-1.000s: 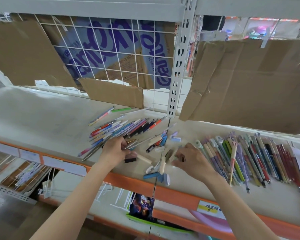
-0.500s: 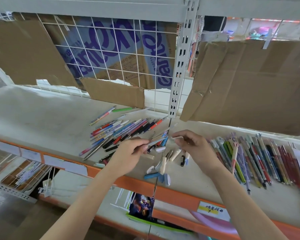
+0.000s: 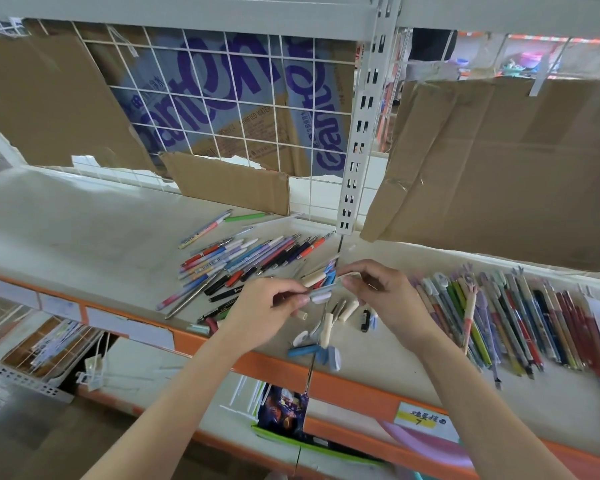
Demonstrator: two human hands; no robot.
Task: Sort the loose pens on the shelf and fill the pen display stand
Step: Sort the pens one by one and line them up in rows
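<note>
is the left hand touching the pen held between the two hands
Touching. The head view shows the left hand pinching the pen between thumb and fingertips above the shelf.

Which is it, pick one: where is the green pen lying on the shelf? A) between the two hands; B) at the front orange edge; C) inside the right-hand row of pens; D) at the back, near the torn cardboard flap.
D: the green pen lies apart at the back of the shelf, just below the torn cardboard flap, far from both hands.
</note>
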